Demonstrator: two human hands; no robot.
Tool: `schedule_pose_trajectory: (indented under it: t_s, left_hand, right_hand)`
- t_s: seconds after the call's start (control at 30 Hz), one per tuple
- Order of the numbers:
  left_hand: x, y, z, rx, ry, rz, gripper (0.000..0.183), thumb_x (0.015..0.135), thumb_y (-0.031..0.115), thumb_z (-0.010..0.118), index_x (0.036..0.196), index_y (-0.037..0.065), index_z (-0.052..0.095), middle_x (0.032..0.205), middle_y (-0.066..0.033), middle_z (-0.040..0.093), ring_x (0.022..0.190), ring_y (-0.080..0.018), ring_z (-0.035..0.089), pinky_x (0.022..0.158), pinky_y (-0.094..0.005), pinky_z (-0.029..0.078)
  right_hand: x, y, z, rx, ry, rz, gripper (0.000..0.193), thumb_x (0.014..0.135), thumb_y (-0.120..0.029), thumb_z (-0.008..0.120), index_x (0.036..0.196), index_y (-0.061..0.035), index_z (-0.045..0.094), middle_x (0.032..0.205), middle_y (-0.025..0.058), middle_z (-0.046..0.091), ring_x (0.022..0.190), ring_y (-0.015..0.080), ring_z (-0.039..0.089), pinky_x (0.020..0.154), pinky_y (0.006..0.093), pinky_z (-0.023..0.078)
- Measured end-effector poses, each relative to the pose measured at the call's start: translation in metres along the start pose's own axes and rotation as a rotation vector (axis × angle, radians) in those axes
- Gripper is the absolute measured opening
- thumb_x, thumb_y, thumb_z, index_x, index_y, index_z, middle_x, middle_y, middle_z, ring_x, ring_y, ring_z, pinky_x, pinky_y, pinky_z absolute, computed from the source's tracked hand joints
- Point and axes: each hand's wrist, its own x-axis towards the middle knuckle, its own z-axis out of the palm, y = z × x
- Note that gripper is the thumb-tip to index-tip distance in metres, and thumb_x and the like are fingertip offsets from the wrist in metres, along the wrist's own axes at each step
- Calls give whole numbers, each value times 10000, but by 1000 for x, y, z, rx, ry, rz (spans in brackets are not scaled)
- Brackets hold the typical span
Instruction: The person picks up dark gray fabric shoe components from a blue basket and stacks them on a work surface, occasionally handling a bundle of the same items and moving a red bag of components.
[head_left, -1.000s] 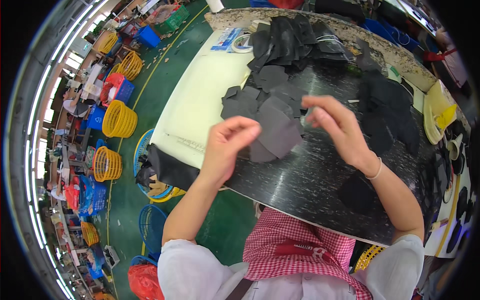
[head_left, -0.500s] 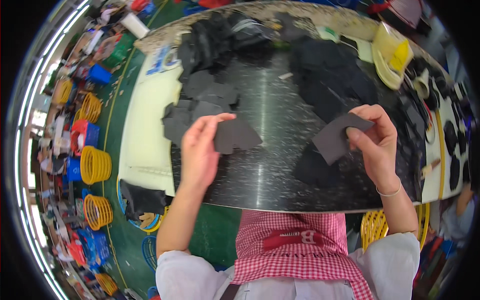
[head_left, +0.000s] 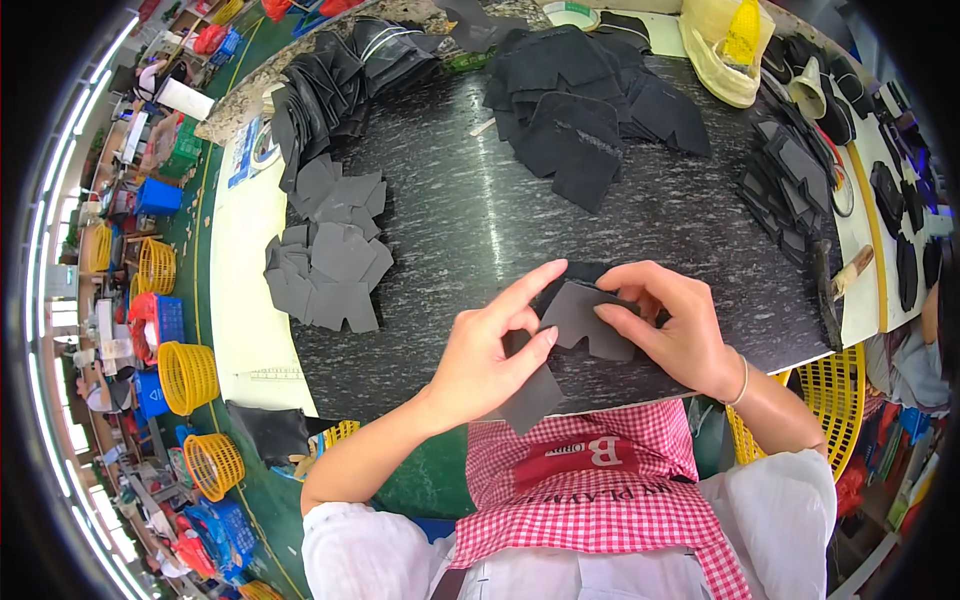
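Observation:
Near the front edge of the table, my two hands are close together over flat cut pieces of thin sheet material. My left hand (head_left: pixel 485 350) holds a dark grey piece (head_left: pixel 532 398) under its thumb, the piece hanging toward the table edge, while its index finger reaches toward the other pieces. My right hand (head_left: pixel 680 325) pinches a notched grey piece (head_left: pixel 582 318) between thumb and fingers. That piece lies over a black piece (head_left: pixel 583 270), mostly hidden beneath it and my fingers. Loose notched grey pieces (head_left: pixel 335 265) lie in an overlapping heap at the left.
Black cut pieces (head_left: pixel 560 75) are heaped at the far middle, with a bundled black stack (head_left: pixel 325 90) at far left. Another stack (head_left: pixel 785 185) lies at right beside a wooden-handled tool (head_left: pixel 850 270). A pale yellow container (head_left: pixel 725 50) stands at the back; a yellow basket (head_left: pixel 830 400) sits below right.
My hands have come together at the table's front, the left moving right with its grey piece and the right moving left. The right hand's grey piece now lies over the black one.

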Motion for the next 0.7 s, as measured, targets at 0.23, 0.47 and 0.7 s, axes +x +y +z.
schedule_pose_trajectory:
  t_s: [0.23,0.47,0.7]
  left_hand:
    - [4,1,13,216,-36,-16,585,826,47,579,1365,108,359,612,-69,569,538,-235,601,527,-350,456]
    - [9,10,-25,593,142,120,363,808,83,678,1147,90,550,601,-20,537,501,-135,555,495,-284,424]
    - [61,-2,-49,3,206,133,246,921,78,571,1161,31,599,963,-44,688,873,-80,617,782,-239,475]
  right_hand:
    - [16,12,5,-286,-43,-164,200,816,-152,698,940,-70,565,771,76,608,603,228,626,522,323,486]
    - [49,11,-24,-551,-2,-392,321,721,-192,752,972,-81,587,938,93,577,873,277,615,690,363,519]
    - [86,49,-11,-791,54,-702,347,795,-54,559,1140,-24,577,1136,159,612,1047,287,620,857,350,520]
